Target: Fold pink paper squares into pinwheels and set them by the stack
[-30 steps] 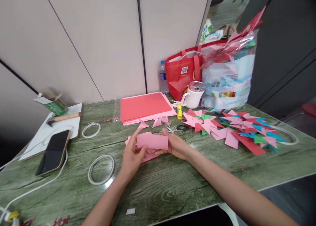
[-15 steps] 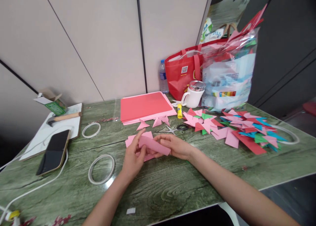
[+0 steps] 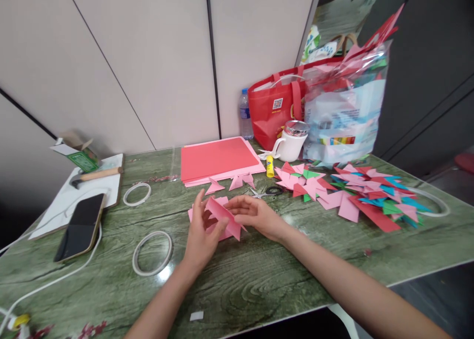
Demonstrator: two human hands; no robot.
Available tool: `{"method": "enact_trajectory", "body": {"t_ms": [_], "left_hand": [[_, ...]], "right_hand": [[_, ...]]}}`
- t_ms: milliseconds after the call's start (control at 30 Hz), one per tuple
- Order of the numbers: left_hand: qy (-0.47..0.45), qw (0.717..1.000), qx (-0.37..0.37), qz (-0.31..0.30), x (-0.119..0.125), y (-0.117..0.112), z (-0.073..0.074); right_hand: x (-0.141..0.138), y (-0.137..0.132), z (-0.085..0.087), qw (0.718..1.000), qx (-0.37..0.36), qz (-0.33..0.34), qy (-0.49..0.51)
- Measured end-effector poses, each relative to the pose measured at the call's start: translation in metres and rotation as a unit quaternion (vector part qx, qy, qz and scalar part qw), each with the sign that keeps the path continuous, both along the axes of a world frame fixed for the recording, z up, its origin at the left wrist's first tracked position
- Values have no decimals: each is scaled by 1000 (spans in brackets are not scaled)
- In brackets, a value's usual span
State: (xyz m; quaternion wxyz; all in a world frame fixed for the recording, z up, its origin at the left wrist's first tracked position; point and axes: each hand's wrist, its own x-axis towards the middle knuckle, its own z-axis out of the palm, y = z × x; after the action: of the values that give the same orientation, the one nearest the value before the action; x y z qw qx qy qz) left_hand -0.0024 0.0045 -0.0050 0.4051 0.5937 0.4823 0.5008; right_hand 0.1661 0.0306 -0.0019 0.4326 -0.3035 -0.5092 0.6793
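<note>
A creased piece of pink paper (image 3: pixel 225 217) is held between my two hands, a little above the table. My left hand (image 3: pixel 205 235) grips its left side, thumb in front. On the other side, my right hand (image 3: pixel 255 215) has its fingers curled at the paper's edge, and some fingertips are hidden behind it. Beneath and behind lie more pink paper pieces (image 3: pixel 222 200), partly covered by my hands. Just beyond are small folded pink pieces (image 3: pixel 215 186) and scissors with black handles (image 3: pixel 274 191).
Red and pink sheets (image 3: pixel 218 159) lie at the back. A glue stick (image 3: pixel 269 167), white mug (image 3: pixel 292 140) and folded paper pile (image 3: pixel 374 188) are right. Tape rolls (image 3: pixel 152 274), a phone (image 3: pixel 81 228) and a hammer (image 3: pixel 98 175) are left. Bags (image 3: pixel 274 117) stand behind.
The pink paper has turned from a flat folded strip to a more opened, tilted shape with a crease showing. My right hand has shifted slightly up and left along it.
</note>
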Motion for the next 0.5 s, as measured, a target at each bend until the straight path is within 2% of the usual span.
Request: {"method": "enact_trajectory", "body": {"t_ms": [100,200,333,500], "left_hand": [[-9,1000,-6,-8,2,-2,2],[-10,1000,10,-6,2,-2,4],[63,997,43,27,-1,0,4],[124,992,20,-13,-4,0,8]], "right_hand": [[-3,0,-1,999,-18,-37,14],[-3,3,-3,991,-79,-92,47],[-3,8,-6,982,-121,-134,58],[-2,9,-10,979,-118,-155,56]]}}
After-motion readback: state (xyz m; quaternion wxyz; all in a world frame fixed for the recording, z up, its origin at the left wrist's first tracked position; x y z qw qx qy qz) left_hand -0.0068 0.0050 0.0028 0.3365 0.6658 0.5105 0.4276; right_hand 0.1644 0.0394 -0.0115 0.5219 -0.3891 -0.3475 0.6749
